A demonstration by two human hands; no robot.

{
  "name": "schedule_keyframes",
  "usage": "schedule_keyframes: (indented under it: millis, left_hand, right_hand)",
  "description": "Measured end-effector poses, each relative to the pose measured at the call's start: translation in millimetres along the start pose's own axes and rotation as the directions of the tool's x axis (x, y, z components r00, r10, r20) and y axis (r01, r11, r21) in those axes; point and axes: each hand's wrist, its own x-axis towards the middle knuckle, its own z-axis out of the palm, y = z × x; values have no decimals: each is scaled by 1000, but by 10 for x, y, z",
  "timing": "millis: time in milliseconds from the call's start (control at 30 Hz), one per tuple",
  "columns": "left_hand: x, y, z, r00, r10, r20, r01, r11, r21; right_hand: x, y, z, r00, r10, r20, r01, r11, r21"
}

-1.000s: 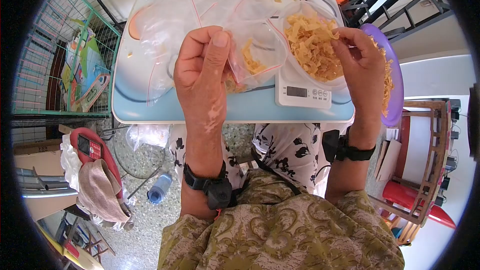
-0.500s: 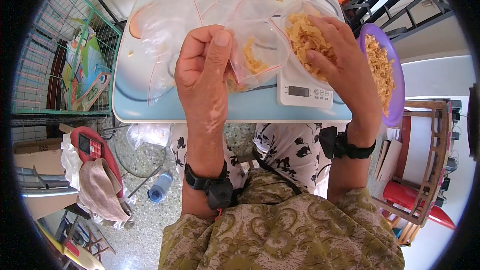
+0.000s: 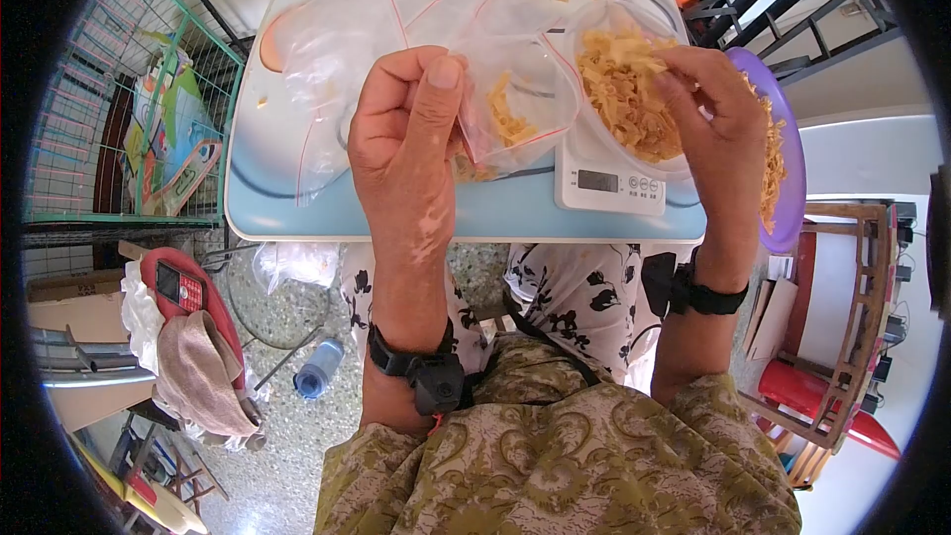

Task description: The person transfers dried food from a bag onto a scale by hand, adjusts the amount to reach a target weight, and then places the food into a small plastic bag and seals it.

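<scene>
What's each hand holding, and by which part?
Left hand: clear bag, by its left side as pictured. Right hand: yellow strips, pinched; exact part too blurred to tell.

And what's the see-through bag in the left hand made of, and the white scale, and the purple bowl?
The bag in the left hand looks like thin, shiny plastic film: it's see-through and wrinkled. The scale seems hard, smooth plastic: its white casing keeps crisp edges. The purple bowl is probably smooth plastic, judging by its even colour, but painted metal is possible.
</scene>
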Motion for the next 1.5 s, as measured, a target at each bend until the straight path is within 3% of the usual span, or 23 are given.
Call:
schedule_keyframes:
  millis: [33, 100, 133, 200, 233, 300, 333, 400, 733, 800, 1033, 1133, 1267, 1333, 1433, 1500]
  left_hand:
    - [0, -3, 3, 1000, -1, 3, 1, 1000, -17]
    - [0, -1, 39, 1000, 0, -18, 0, 1000, -16]
    - [1, 0, 51, 999, 2, -42, -2, 1000, -16]
    - [-5, 5, 44, 1000, 2, -25, -1, 1000, 9]
    - [-9, 6, 37, 1000, 1, -9, 0, 999, 34]
    - [-6, -13, 19, 1000, -7, -19, 8, 999, 40]
    - [-4, -21, 16, 999, -14, -30, 16, 999, 46]
    - [-3, -14, 30, 1000, -13, -27, 14, 999, 46]
    - [-7, -9, 51, 1000, -12, -20, 13, 999, 49]
    - [-8, -14, 41, 1000, -10, -5, 11, 999, 40]
    - [1, -31, 50, 1000, -13, -3, 13, 1000, 25]
    - [-7, -21, 45, 999, -35, -16, 36, 999, 34]
    - [-7, 4, 54, 999, -38, -38, 40, 999, 36]
    - [2, -14, 30, 999, -17, -28, 18, 999, 35]
    - [3, -2, 22, 1000, -24, 4, 24, 1000, 8]
    - [16, -23, 16, 1000, -16, 2, 16, 1000, -6]
  right_hand:
    - [-4, 6, -12, 1000, 0, -1, 0, 1000, 0]
    - [-13, 37, -53, 985, 166, -39, -153, 962, 224]
    - [-15, 56, -72, 985, 166, -41, -153, 963, 224]
    - [-19, 95, -96, 967, 252, -43, -199, 848, 490]
    - [-24, 108, -97, 967, 253, -44, -200, 848, 490]
    - [-30, 139, -95, 946, 320, -43, -202, 691, 694]
    - [-35, 160, -98, 946, 320, -44, -201, 691, 694]
    - [-48, 209, -113, 942, 336, 1, -196, 548, 813]
    - [-64, 231, -140, 961, 276, 4, -156, 531, 833]
    - [-46, 115, -151, 944, 326, 43, -192, 441, 877]
    - [-45, -419, 65, 976, 186, 113, -195, 520, 832]
    - [-44, -565, 221, 991, 83, 104, -133, 663, 737]
    - [-51, -602, 339, 994, 4, 110, -78, 730, 679]
    - [-43, -606, 369, 989, -93, 118, 14, 838, 546]
    - [-59, -642, 395, 973, -53, 223, -57, 886, 460]
    - [-53, -638, 417, 970, -89, 225, 5, 937, 351]
